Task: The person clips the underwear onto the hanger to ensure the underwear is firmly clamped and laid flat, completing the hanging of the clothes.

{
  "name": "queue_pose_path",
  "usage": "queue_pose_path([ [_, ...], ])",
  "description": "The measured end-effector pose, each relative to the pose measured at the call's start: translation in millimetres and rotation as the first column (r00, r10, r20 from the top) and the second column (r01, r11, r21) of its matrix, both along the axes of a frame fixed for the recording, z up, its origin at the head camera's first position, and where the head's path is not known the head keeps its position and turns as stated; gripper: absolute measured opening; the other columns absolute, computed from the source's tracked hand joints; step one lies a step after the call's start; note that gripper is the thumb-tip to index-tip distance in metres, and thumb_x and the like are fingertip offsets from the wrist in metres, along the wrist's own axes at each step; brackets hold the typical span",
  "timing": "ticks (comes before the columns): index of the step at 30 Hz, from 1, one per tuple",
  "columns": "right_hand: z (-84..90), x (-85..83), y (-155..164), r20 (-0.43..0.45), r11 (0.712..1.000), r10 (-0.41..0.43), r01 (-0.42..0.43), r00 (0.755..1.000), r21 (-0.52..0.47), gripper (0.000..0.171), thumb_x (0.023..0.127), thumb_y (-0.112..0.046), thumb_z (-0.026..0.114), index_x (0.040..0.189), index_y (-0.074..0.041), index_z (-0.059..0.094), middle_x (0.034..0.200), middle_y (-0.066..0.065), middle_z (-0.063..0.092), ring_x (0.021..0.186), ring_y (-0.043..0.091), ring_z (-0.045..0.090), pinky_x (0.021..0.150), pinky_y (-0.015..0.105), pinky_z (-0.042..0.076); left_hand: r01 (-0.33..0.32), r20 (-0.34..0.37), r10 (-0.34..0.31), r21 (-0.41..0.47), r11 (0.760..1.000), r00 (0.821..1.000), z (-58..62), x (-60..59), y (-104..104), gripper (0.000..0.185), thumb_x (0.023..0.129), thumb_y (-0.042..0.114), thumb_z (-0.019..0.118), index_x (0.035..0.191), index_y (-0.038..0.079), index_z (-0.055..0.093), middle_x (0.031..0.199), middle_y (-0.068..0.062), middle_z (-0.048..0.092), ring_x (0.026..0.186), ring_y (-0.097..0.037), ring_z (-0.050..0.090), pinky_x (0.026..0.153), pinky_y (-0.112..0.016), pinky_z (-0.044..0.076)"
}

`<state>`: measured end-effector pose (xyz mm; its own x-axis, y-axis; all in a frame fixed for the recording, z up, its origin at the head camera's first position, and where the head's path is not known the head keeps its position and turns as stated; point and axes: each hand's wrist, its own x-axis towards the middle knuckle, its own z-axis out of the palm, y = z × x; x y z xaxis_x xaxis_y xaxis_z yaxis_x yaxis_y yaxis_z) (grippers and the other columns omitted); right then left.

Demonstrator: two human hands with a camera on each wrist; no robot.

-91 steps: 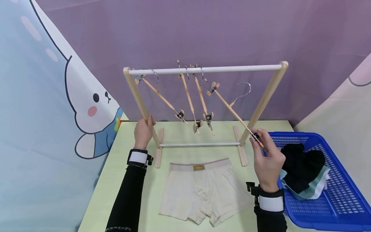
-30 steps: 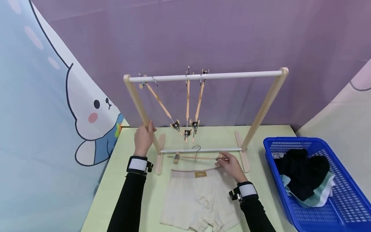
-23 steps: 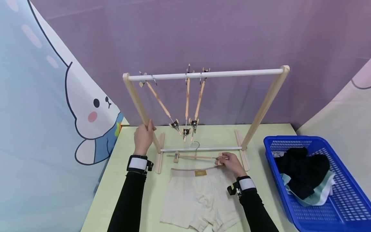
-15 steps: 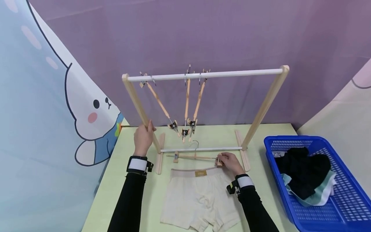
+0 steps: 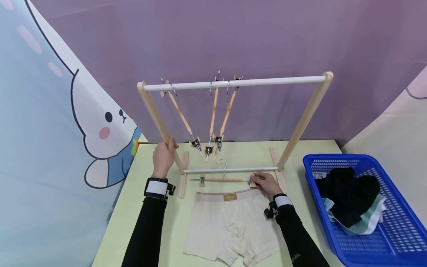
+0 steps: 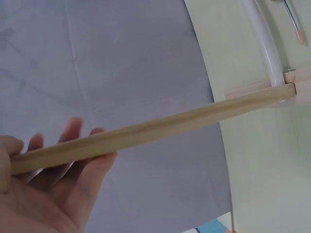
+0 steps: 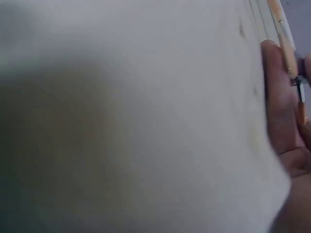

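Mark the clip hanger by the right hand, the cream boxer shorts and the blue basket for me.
clip hanger (image 5: 218, 180), head view, middle of its wooden bar.
cream boxer shorts (image 5: 227, 226), head view, front panel.
blue basket (image 5: 393, 241), head view, mesh floor.

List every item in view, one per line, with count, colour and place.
drying rack: one, light wood posts with white rails, at the back of the table.
hanging clip hangers: three, wood and metal, on the left half of the top rail.
loose clip hanger: one, wood with a metal hook, lying just in front of the rack's lower rail, above the shorts' waistband.
boxer shorts: one pair, cream, flat on the table in front.
basket: one, blue plastic mesh, at the right.
clothes pile: black, mint and white pieces, in the basket.
table: one, pale green.
backdrop: purple cloth; bunny print at the left.
left hand: its grip is round the rack's left post.
right hand: pinches the loose hanger's right clip.
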<state>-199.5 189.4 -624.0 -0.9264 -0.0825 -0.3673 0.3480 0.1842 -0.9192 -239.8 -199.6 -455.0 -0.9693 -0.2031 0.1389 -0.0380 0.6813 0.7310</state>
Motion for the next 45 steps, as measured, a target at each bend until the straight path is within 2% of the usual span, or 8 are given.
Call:
queue_pose_path([
  [8, -10.1, 4.3, 9.4, -0.018, 0.992, -0.121, 0.122, 0.992, 0.037, 0.058, 0.09, -0.038, 0.073, 0.134, -0.002, 0.058, 0.115, 0.014, 0.068, 0.09, 0.009, 0.065, 0.073, 0.022, 0.055, 0.141, 0.079, -0.146, 0.058, 0.988, 0.986, -27.1, 5.6, -1.8, 0.049, 0.107, 0.039, 0.042, 0.133, -0.002, 0.044, 0.111, -0.025, 0.061, 0.081, -0.033, 0.059, 0.059, -0.035, 0.045],
  [12, -7.4, 5.2, 9.3, -0.041, 0.993, -0.114, 0.115, 0.993, 0.013, 0.058, 0.091, -0.036, 0.073, 0.133, 0.001, 0.058, 0.111, 0.013, 0.069, 0.087, 0.01, 0.065, 0.073, 0.023, 0.055, 0.096, 0.219, -0.1, 0.027, 0.995, 0.971, -50.3, 25.5, 0.6, 0.05, 0.104, 0.028, 0.05, 0.135, -0.008, 0.035, 0.116, -0.027, 0.054, 0.091, -0.034, 0.061, 0.066, -0.037, 0.05],
  [15, -3.4, 2.9, 9.0, -0.066, 0.994, -0.107, 0.107, 0.992, -0.008, 0.057, 0.092, -0.034, 0.072, 0.131, 0.004, 0.057, 0.107, 0.014, 0.069, 0.085, 0.01, 0.066, 0.072, 0.023, 0.055, 0.116, 0.387, -0.089, -0.047, 0.992, 0.918, -67.2, 40.9, 6.9, 0.043, 0.104, 0.028, 0.05, 0.124, -0.009, 0.048, 0.102, -0.022, 0.059, 0.076, -0.027, 0.06, 0.059, -0.034, 0.048],
  [19, -0.5, -2.8, 11.3, -0.101, 0.993, -0.12, 0.122, 0.988, 0.01, 0.053, 0.092, -0.032, 0.072, 0.128, 0.005, 0.059, 0.102, 0.012, 0.069, 0.082, 0.009, 0.065, 0.07, 0.021, 0.055, 0.306, 0.512, -0.225, -0.08, 0.949, 0.829, -84.1, 49.1, 32.3, 0.035, 0.104, 0.029, 0.05, 0.107, -0.003, 0.064, 0.084, -0.011, 0.066, 0.066, -0.018, 0.058, 0.056, -0.029, 0.043],
  [25, -5.4, -5.3, 6.5, -0.116, 0.99, -0.124, 0.13, 0.985, 0.045, 0.049, 0.091, -0.032, 0.074, 0.126, 0.001, 0.063, 0.101, 0.01, 0.07, 0.08, 0.009, 0.065, 0.068, 0.022, 0.054, 0.486, 0.369, -0.419, -0.108, 0.867, 0.83, -94.3, 48.1, 98.2, 0.022, 0.101, 0.022, 0.055, 0.089, 0.006, 0.064, 0.075, -0.003, 0.061, 0.062, -0.014, 0.052, 0.056, -0.028, 0.041],
  [31, -12.8, -5.1, -2.6, -0.16, 0.998, -0.067, 0.065, 0.985, -0.016, 0.041, 0.099, -0.021, 0.064, 0.131, 0.003, 0.061, 0.117, 0.019, 0.067, 0.088, 0.009, 0.065, 0.072, 0.022, 0.056, 0.572, 0.269, -0.549, -0.007, 0.82, 0.791, -103.8, 28.5, 157.4, 0.023, 0.104, 0.023, 0.051, 0.114, 0.005, 0.062, 0.101, -0.006, 0.066, 0.089, -0.018, 0.063, 0.08, -0.033, 0.052],
  [40, -15.7, -1.2, 4.3, -0.168, 0.996, -0.039, 0.025, 0.985, -0.087, 0.037, 0.103, -0.01, 0.053, 0.139, 0.001, 0.054, 0.131, 0.023, 0.06, 0.101, 0.013, 0.066, 0.078, 0.022, 0.056, 0.63, 0.286, -0.661, 0.204, 0.749, 0.693, -125.6, 2.5, 209.5, 0.049, 0.105, 0.032, 0.051, 0.14, -0.003, 0.048, 0.125, -0.014, 0.063, 0.116, -0.027, 0.061, 0.095, -0.038, 0.05],
  [45, -14.1, 3.3, 5.8, -0.157, 0.997, -0.001, -0.012, 0.988, -0.081, 0.039, 0.103, -0.009, 0.053, 0.142, -0.002, 0.051, 0.13, 0.022, 0.06, 0.106, 0.018, 0.065, 0.082, 0.025, 0.056, 0.634, 0.306, -0.662, 0.199, 0.747, 0.684, -127.4, -0.3, 219.9, 0.05, 0.104, 0.031, 0.053, 0.139, -0.005, 0.049, 0.123, -0.018, 0.066, 0.112, -0.029, 0.064, 0.093, -0.04, 0.052],
])
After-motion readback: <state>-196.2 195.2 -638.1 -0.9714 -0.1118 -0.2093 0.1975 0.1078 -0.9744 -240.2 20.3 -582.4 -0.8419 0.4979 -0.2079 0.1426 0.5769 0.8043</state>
